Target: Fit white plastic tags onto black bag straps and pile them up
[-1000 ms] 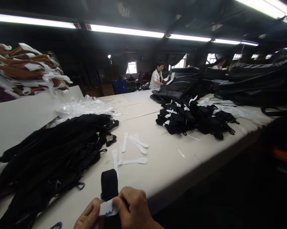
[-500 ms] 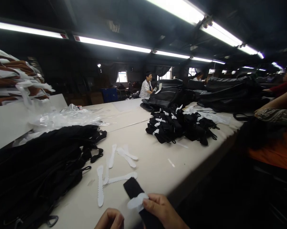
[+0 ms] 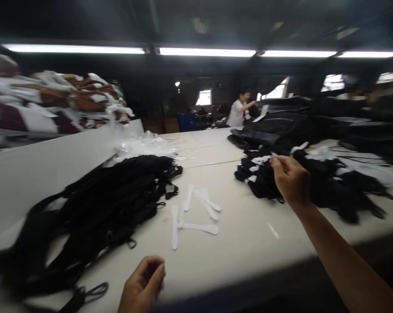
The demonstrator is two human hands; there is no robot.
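My right hand (image 3: 290, 180) reaches out over a heap of black straps bound with white ties (image 3: 256, 174). Its thumb and fingers are pinched at a bit of white tie on a black strap; the palm hides most of that strap. Low in the view, my left hand (image 3: 144, 282) hovers above the near table edge, its fingers curled in and nothing visible in them. Several white plastic ties with toothed edges (image 3: 174, 226) lie loose between the two hands. To the left spreads a large pile of unbound black straps (image 3: 118, 204) with loops at their ends.
A pale tabletop (image 3: 242, 243) carries it all. Clear plastic bags (image 3: 144, 145) lie behind the left pile, beside a white board (image 3: 52, 174). Brown and white pieces (image 3: 85, 98) are stacked beyond it. Black bags (image 3: 281, 121) fill the far right. A person (image 3: 238, 108) stands across the table.
My right hand has carried the tied black strap from the near edge up to the heap on the right. My left hand stays low, still curled. The view has turned right-to-left scenery rightward.
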